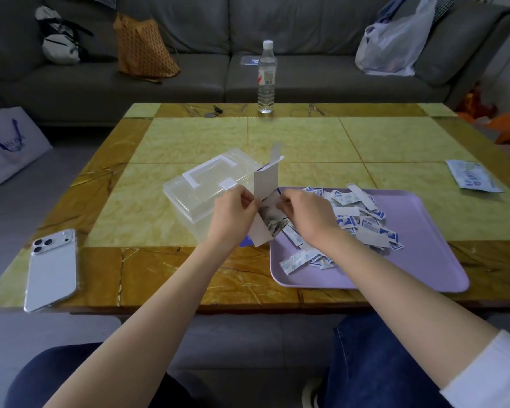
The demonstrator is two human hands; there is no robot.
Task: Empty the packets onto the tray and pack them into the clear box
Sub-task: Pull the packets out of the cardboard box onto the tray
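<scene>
The clear lidded plastic box [200, 189] sits closed just left of the hands. The left hand [233, 213] pinches 1 side of the opened grey cardboard packet [265, 178]; the right hand [306, 213] curls on the other, at the lilac plastic tray's [424, 245] left edge. It is probably light, bendy card, best held by its side edges. Its long axis stands near upright, flap pointing up and away.

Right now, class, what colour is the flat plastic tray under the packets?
Pale lilac: the flat plastic tray, seen in head view.
</scene>
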